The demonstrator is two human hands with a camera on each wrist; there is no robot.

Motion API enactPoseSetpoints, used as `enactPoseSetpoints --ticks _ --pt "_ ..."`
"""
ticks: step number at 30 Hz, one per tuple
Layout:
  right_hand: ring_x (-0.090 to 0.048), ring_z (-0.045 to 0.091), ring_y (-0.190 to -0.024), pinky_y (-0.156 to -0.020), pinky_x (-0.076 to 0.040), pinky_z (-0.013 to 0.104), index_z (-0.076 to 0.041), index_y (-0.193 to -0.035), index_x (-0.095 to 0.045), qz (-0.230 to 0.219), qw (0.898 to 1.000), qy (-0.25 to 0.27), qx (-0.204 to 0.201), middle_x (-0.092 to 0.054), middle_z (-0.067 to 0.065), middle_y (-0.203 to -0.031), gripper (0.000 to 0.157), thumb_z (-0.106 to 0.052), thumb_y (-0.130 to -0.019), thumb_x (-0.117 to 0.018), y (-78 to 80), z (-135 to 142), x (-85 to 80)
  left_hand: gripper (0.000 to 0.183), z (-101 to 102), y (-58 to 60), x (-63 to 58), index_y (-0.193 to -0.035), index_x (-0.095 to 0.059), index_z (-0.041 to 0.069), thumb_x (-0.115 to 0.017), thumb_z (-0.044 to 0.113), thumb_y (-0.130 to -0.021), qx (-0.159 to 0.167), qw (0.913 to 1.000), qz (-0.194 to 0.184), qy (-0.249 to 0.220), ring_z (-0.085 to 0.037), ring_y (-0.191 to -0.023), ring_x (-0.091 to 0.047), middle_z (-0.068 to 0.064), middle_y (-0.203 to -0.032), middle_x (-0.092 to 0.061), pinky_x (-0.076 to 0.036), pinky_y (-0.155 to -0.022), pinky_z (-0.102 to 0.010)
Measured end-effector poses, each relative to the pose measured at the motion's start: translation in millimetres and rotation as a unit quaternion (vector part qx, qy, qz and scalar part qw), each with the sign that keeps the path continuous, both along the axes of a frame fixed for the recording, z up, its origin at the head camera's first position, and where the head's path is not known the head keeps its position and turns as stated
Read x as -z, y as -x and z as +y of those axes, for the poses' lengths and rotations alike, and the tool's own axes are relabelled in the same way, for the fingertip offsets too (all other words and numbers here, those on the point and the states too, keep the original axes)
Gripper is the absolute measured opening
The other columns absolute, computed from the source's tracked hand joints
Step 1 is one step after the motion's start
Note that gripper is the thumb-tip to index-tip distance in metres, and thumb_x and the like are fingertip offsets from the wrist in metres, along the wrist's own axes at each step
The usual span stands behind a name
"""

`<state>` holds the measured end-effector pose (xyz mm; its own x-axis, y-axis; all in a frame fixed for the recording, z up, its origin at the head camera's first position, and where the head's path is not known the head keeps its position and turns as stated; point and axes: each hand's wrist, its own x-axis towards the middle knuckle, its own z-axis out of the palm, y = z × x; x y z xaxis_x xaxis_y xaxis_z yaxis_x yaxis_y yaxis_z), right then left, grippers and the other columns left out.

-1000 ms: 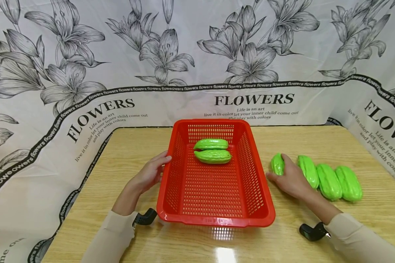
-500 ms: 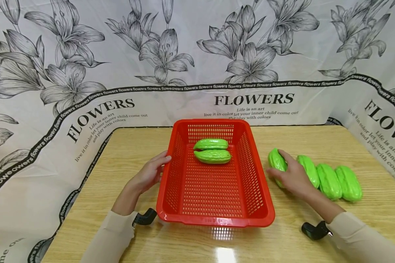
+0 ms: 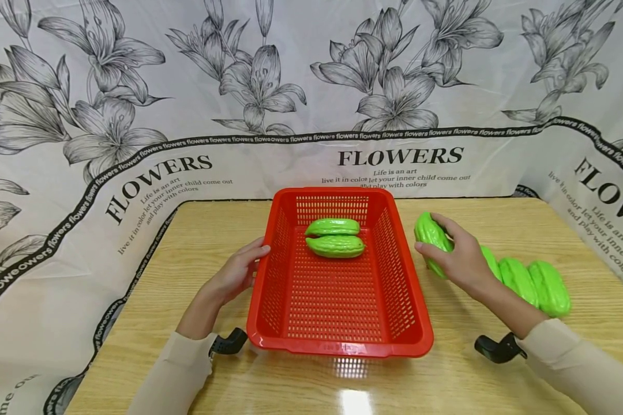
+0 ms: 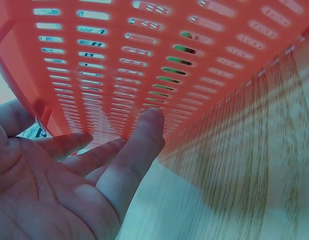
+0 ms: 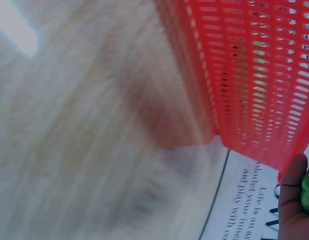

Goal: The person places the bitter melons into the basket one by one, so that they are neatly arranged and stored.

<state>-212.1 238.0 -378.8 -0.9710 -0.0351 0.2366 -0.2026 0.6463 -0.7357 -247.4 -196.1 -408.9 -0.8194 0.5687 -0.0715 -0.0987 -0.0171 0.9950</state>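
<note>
My right hand (image 3: 462, 259) holds a shiny light-green bitter melon (image 3: 430, 236), raised just beyond the basket's right rim. In the right wrist view, part of this bitter melon (image 5: 308, 190) shows at the right edge, beside the thumb. Two more bitter melons, one behind the other (image 3: 334, 246), lie crosswise in the far half of the red plastic basket (image 3: 342, 348). At the basket's left side is my left hand (image 3: 239, 271). The left wrist view shows its extended fingers (image 4: 139, 145) against the slotted outer wall (image 4: 109, 65).
Several bitter melons (image 3: 549, 288) lie in a row on the wooden table (image 3: 207, 230) at the right, partly behind the right forearm. A flower-printed cloth (image 3: 291, 161) hangs behind the table and along its sides. Black wrist cameras (image 3: 498, 349) stick out below both hands.
My right hand has lifted the bitter melon off the table and carried it up and slightly left, toward the basket's rim. The left hand and the basket have stayed in place.
</note>
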Motion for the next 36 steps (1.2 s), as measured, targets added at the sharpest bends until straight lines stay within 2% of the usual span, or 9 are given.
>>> enactPoseSetpoints --ticks 3,10,16,20,26,29,32,36 --pt "-0.05 0.032 -0.111 -0.075 -0.044 0.012 -0.004 -0.158 -0.033 0.015 1.0 0.015 -0.01 -0.051 0.025 -0.139 0.075 -0.027 -0.096 -0.07 2.4 -6.3 -12.0 0.056 0.0 -0.1 0.3 -0.16 -0.026 0.01 -0.036 0.034 -0.11 -0.001 1.0 0.0 0.001 -0.032 -0.105 -0.069 -0.035 -0.137 -0.046 -0.063 -0.076 -0.045" --pt "-0.052 0.027 -0.103 -0.071 -0.054 0.019 -0.007 -0.159 -0.032 0.024 0.998 0.035 -0.048 -0.052 0.022 -0.134 0.075 -0.025 -0.096 -0.07 8.2 -26.2 -32.9 0.055 -0.6 0.0 1.9 -0.159 -0.026 0.009 -0.035 0.033 -0.111 -0.005 1.0 -0.002 -0.002 -0.032 -0.106 -0.068 -0.035 -0.137 -0.046 -0.063 -0.077 -0.045" --pt "-0.052 0.025 -0.102 -0.073 -0.053 0.017 -0.006 -0.157 -0.034 0.034 0.995 0.053 -0.077 -0.053 0.019 -0.13 0.074 -0.021 -0.094 -0.071 12.0 -42.8 -39.4 0.054 0.7 -0.3 0.5 -0.158 -0.027 0.008 -0.035 0.033 -0.111 0.0 1.0 0.0 -0.002 -0.034 -0.108 -0.067 -0.036 -0.138 -0.044 -0.062 -0.078 -0.045" --pt "-0.053 0.026 -0.098 -0.07 -0.055 0.022 -0.006 -0.157 -0.035 0.024 0.992 0.073 -0.101 -0.053 0.02 -0.128 0.073 -0.019 -0.093 -0.071 15.1 -55.3 -41.7 0.054 0.8 -0.5 -0.8 -0.159 -0.027 0.01 -0.034 0.032 -0.111 0.0 1.0 0.001 0.002 -0.035 -0.11 -0.066 -0.036 -0.139 -0.044 -0.062 -0.078 -0.045" --pt "-0.054 0.027 -0.1 -0.073 -0.054 0.025 -0.008 -0.154 -0.039 -0.004 0.985 0.094 -0.148 -0.054 0.018 -0.13 0.072 -0.015 -0.091 -0.073 20.4 -76.1 -41.1 0.054 -0.4 0.0 0.9 -0.159 -0.027 0.009 -0.034 0.033 -0.111 -0.001 1.0 0.001 0.001 -0.033 -0.107 -0.068 -0.036 -0.137 -0.046 -0.063 -0.076 -0.044" --pt "-0.054 0.027 -0.098 -0.073 -0.054 0.028 -0.009 -0.152 -0.043 -0.026 0.982 0.083 -0.17 -0.056 0.017 -0.125 0.074 -0.016 -0.088 -0.078 22.4 -87.0 -41.6 0.054 -0.7 0.2 1.7 -0.159 -0.027 0.01 -0.035 0.033 -0.111 -0.003 1.0 -0.001 0.001 -0.032 -0.105 -0.069 -0.036 -0.137 -0.046 -0.063 -0.076 -0.043" --pt "-0.054 0.027 -0.097 -0.076 -0.052 0.032 -0.011 -0.151 -0.045 -0.048 0.979 0.053 -0.191 -0.058 0.017 -0.119 0.077 -0.02 -0.084 -0.083 23.7 -97.8 -42.6 0.054 -0.6 -0.1 1.4 -0.16 -0.027 0.011 -0.035 0.033 -0.111 -0.006 1.0 -0.003 0.0 -0.031 -0.105 -0.069 -0.036 -0.138 -0.046 -0.063 -0.075 -0.042" --pt "-0.054 0.027 -0.101 -0.082 -0.05 0.037 -0.012 -0.149 -0.048 -0.068 0.976 0.01 -0.208 -0.06 0.014 -0.119 0.078 -0.024 -0.082 -0.086 25.2 -109.1 -42.2 0.054 0.0 -0.8 0.2 -0.159 -0.028 0.011 -0.034 0.034 -0.111 -0.008 1.0 -0.004 0.0 -0.03 -0.103 -0.069 -0.035 -0.137 -0.047 -0.063 -0.074 -0.042"
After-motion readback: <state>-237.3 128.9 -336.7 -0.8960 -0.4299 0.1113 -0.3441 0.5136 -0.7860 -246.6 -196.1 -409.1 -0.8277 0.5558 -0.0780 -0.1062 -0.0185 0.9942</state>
